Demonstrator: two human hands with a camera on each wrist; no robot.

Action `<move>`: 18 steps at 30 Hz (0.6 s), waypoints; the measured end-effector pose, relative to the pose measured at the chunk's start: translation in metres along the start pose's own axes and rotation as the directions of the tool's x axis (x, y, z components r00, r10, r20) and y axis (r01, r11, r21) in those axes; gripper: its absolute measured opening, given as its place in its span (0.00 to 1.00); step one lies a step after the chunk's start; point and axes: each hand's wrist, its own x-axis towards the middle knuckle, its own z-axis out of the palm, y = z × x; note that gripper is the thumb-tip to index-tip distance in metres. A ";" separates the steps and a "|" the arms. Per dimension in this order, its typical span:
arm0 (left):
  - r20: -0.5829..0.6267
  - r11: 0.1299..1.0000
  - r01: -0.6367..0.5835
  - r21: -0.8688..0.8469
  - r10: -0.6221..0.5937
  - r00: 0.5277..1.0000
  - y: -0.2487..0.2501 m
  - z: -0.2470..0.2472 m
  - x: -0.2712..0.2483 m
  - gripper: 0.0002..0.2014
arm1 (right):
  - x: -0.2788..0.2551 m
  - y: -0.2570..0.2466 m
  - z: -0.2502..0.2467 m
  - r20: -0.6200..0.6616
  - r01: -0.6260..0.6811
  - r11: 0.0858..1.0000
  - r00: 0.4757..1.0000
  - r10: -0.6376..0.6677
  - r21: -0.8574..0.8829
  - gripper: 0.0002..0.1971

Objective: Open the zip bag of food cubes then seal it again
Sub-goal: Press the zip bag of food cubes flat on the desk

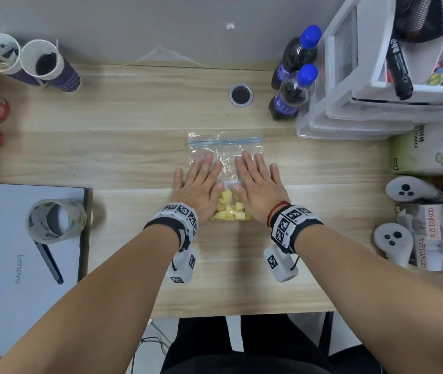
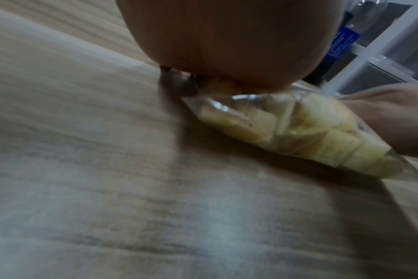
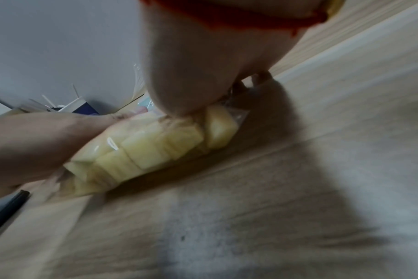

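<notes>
A clear zip bag lies flat on the wooden desk, its blue zip strip at the far end. Yellow food cubes are bunched at the bag's near end. My left hand lies flat on the bag's left half, fingers straight and spread. Flat on the right half rests my right hand, fingers pointing toward the zip. In the left wrist view the cubes bulge inside the plastic under my palm. The right wrist view has the cubes between both palms.
Two dark bottles with blue caps and a white drawer unit stand at the back right. Paper cups sit back left. A laptop with a tape roll lies at the left. Game controllers lie right.
</notes>
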 end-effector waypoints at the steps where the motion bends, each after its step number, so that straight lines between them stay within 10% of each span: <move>1: -0.010 1.000 0.006 0.004 -0.006 1.000 0.000 0.000 0.001 0.27 | 0.002 0.000 0.000 -0.012 -0.009 1.000 1.000 0.009 -0.001 0.31; 18: 0.054 0.989 -0.146 -0.024 0.147 0.988 0.011 0.003 -0.017 0.29 | 0.017 -0.003 -0.007 0.051 -0.107 0.993 0.993 0.109 -0.045 0.32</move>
